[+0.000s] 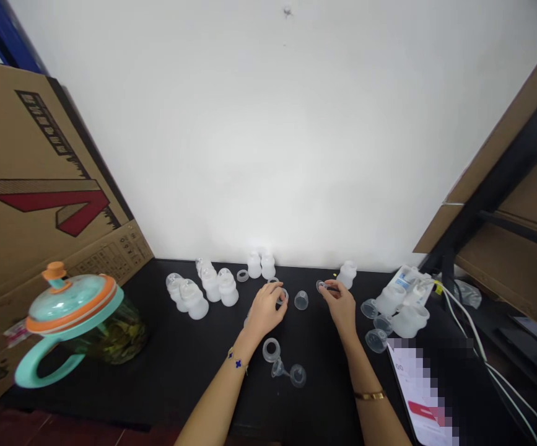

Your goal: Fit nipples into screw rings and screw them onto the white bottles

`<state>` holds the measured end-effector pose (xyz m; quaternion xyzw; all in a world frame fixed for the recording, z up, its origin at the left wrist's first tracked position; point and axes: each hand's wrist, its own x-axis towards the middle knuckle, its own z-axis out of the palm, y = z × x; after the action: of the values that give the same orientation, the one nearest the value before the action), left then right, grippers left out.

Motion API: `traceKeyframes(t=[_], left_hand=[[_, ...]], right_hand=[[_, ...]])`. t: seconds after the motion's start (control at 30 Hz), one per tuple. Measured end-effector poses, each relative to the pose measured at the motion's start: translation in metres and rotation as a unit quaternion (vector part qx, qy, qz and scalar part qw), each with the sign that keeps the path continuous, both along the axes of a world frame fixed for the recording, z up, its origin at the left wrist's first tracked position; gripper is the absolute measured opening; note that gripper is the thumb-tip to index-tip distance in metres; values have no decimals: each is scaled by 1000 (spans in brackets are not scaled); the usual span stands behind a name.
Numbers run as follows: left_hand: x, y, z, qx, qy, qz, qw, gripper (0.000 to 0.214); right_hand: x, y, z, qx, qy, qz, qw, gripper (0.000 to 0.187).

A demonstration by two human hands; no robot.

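Observation:
My left hand (266, 308) rests on the black table (179, 365), its fingers curled round a small clear ring-shaped part (283, 296). To its right, my right hand (341, 301) pinches another small clear part (322, 285) at its fingertips. Between the two hands stands a small clear cup (301, 300). Nearer to me lie a clear ring (270, 349) and two joined clear pieces (289, 372). Several frosted white bottle-shaped parts (212, 286) stand in a group to the left of my hands. Two more (261, 265) stand by the wall, and one (347, 274) beyond my right hand.
A teal jug with an orange-rimmed lid (75, 319) stands at the left, in front of a large cardboard box (31, 179). At the right lie more clear parts (391, 310), a phone (423, 390) and white cables (477, 347). A white wall closes the back.

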<state>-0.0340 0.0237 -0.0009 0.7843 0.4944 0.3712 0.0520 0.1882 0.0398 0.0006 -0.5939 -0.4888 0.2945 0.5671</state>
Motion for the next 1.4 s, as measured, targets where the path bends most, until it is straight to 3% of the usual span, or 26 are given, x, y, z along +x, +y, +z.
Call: traceKeyframes(t=[0.13, 0.27, 0.4, 0.53, 0.8, 1.03, 1.13, 1.3, 1.4], left_hand=[[1, -1, 1, 0, -44, -5, 999, 8], [1, -3, 5, -15, -83, 13, 996, 8], [3, -2, 6, -59, -210, 10, 976, 22], [4, 0, 6, -68, -339, -3, 938, 52], [4, -2, 12, -37, -408, -40, 911, 34], [12, -5, 9, -53, -470, -93, 876, 25], [14, -8, 8, -66, -448, -118, 884, 23], [15, -12, 12, -49, -369, -119, 920, 19], [14, -13, 12, -37, -325, -105, 939, 30]], right_hand=[[-8, -2, 4, 29, 148, 54, 987, 35], [-19, -8, 14, -2, 340, 142, 930, 31], [-29, -14, 17, -37, 430, 195, 881, 34], [-41, -17, 11, -69, 421, 223, 876, 35], [-58, -28, 5, -145, 398, 288, 859, 37], [-61, -27, -4, -193, 415, 282, 843, 48], [-61, -26, -7, -198, 434, 271, 836, 51], [-60, -25, -7, -191, 442, 293, 826, 47], [-60, -24, -8, -192, 452, 289, 822, 45]])
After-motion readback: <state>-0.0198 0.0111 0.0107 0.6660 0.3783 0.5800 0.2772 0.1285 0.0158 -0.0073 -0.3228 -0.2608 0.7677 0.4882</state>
